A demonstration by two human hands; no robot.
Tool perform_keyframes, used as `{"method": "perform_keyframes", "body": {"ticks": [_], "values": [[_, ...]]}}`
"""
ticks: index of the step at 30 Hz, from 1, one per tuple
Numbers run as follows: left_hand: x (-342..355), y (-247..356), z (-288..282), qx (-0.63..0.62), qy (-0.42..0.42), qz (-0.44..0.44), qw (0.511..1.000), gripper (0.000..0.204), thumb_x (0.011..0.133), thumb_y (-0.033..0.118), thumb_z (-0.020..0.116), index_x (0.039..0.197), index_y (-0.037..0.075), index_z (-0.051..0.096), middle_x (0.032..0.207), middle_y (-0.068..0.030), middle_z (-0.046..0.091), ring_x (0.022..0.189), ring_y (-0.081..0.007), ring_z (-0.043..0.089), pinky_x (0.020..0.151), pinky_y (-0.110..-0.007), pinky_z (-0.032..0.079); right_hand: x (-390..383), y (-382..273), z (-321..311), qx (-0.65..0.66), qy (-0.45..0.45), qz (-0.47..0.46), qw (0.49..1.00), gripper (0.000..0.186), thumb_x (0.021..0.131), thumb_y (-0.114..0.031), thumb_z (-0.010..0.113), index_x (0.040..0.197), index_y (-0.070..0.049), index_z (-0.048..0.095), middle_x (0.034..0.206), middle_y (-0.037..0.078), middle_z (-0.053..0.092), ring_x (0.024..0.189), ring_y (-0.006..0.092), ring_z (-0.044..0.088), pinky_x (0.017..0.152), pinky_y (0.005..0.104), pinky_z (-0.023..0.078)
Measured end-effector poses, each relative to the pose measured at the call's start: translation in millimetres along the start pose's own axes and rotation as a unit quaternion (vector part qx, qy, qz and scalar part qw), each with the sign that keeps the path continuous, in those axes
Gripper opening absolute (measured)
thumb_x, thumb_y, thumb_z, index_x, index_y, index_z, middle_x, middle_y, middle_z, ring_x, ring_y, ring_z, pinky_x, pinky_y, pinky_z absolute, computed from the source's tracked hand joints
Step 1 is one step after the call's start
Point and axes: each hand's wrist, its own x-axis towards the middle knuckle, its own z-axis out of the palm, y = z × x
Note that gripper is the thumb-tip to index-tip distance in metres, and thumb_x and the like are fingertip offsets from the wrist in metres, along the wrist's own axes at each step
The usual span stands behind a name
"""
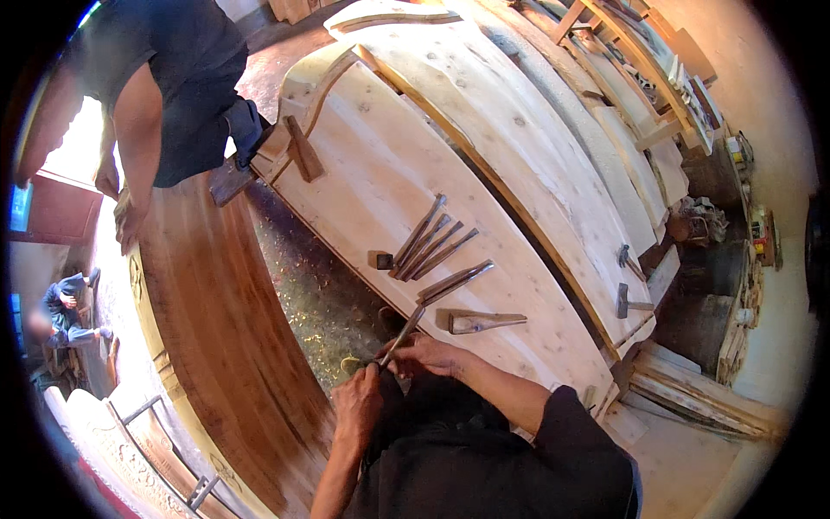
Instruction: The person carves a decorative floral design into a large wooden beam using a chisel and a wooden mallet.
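While the left hand (358,400) is wrapped around its near end, a slender chisel-like tool (404,334) points far and rightward, its long axis slanting beside the left edge of the pale wooden desk (372,130). Fingers of the right hand (430,356) touch its shaft; whether they grip cannot be told. Straight and narrow, the tool looks dull grey-brown. Slim chisels (435,249) lie fanned on the desk's knotty surface.

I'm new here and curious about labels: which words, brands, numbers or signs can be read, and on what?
No readable text anywhere in this view.
Small yellowish packages at the right: any print is too small and blurred to read.
Slim, rod-like metal tool in the left hand: no lettering can be made out.
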Motion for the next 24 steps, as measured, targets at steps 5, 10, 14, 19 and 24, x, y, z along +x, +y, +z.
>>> {"method": "perform_keyframes", "body": {"ticks": [5, 10, 14, 19, 24], "values": [[8, 1, -4, -0.040, 0.045, 0.019, 0.998, 0.013, 0.088, 0.009, 0.066, 0.100, 0.005, 0.066, 0.097, -0.0161, 0.074, 0.086, -0.0374, 0.073, 0.069, -0.048, 0.057, 48, 28, -44, -0.038, 0.192, 0.024, 0.980, 0.028, 0.105, -0.031, 0.065, 0.097, -0.005, 0.072, 0.070, 0.005, 0.067, 0.055, 0.0159, 0.059, 0.051, 0.0303, 0.047], [-37, -24, -63, 0.006, 0.195, -0.066, 0.979, 0.022, 0.083, 0.003, 0.076, 0.105, 0.003, 0.076, 0.110, -0.0166, 0.076, 0.101, -0.0347, 0.074, 0.088, -0.044, 0.059, 74, 2, -180, -0.010, 0.393, -0.066, 0.917, 0.036, 0.100, -0.038, 0.068, 0.082, -0.007, 0.068, 0.065, 0.006, 0.063, 0.048, 0.0180, 0.056, 0.043, 0.0341, 0.042], [-95, -63, -108, 0.130, 0.327, -0.118, 0.929, 0.019, 0.086, -0.006, 0.071, 0.102, 0.001, 0.076, 0.097, -0.0156, 0.076, 0.086, -0.0322, 0.075, 0.077, -0.039, 0.062, 96, -27, -244, 0.020, 0.507, -0.023, 0.861, 0.035, 0.099, -0.037, 0.070, 0.091, -0.004, 0.065, 0.068, 0.010, 0.064, 0.049, 0.0217, 0.060, 0.041, 0.0361, 0.043], [-142, -74, -168, 0.238, 0.287, -0.272, 0.887, 0.021, 0.099, 0.015, 0.069, 0.116, 0.005, 0.076, 0.102, -0.0147, 0.078, 0.084, -0.0343, 0.074, 0.074, -0.041, 0.060, 106, -28, -291, 0.013, 0.542, -0.022, 0.840, 0.037, 0.099, -0.035, 0.070, 0.098, 0.001, 0.062, 0.073, 0.016, 0.066, 0.051, 0.0276, 0.063, 0.042, 0.0374, 0.047], [-155, -91, -164, 0.226, 0.271, -0.353, 0.867, 0.024, 0.103, 0.021, 0.067, 0.120, 0.006, 0.075, 0.098, -0.0158, 0.077, 0.081, -0.0337, 0.073, 0.070, -0.043, 0.059, 121, -29, -298, 0.039, 0.530, -0.032, 0.847, 0.037, 0.098, -0.034, 0.071, 0.102, 0.003, 0.063, 0.076, 0.019, 0.067, 0.051, 0.0296, 0.064, 0.041, 0.0391, 0.048]]}}
